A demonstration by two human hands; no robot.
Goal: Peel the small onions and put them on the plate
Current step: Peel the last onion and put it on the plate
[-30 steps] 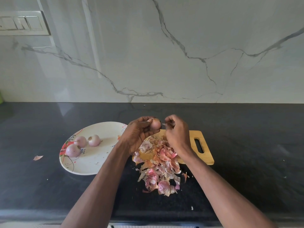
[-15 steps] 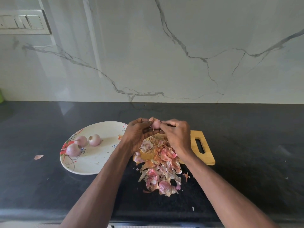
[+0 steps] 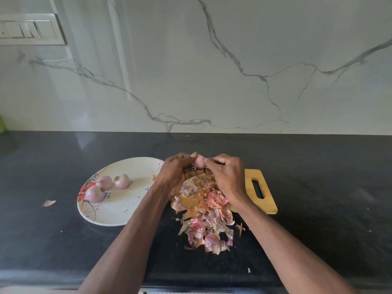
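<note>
Hands meet above the far end of the cutting board: the left hand curls its fingers round a small onion, and the right hand pinches at the onion's right side with thumb and fingertips. A second ago the right hand stood a little apart from the onion; half a second ago it had closed in, and it now stays against it, both hands otherwise in much the same spot. The onion's long axis runs roughly upright, one tip poking up above the fingers; which end that is cannot be told. Below the hands, a heap of onion peels spreads across the board and onto the black countertop. To the left, three peeled onions lie on the white plate, unmoved. A stray peel lies left of the plate.
</note>
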